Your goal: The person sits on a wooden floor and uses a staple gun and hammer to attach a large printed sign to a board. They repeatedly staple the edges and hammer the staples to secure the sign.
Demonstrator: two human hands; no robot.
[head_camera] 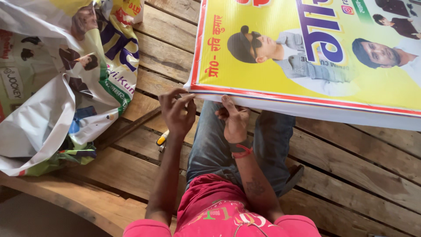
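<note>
A large yellow printed banner with a red border lies stretched flat ahead of me, its near edge over my knees. My left hand pinches the banner's near left corner, fingers curled on the edge. My right hand, with a red thread band on the wrist, grips the same near edge just to the right, thumb pressed up under the border. I sit on wooden planks in blue jeans and a pink shirt.
A crumpled heap of printed banner sheets lies at the left. A small tool with a yellow handle rests on the planks by my left forearm. The plank platform's rounded edge runs along the lower left.
</note>
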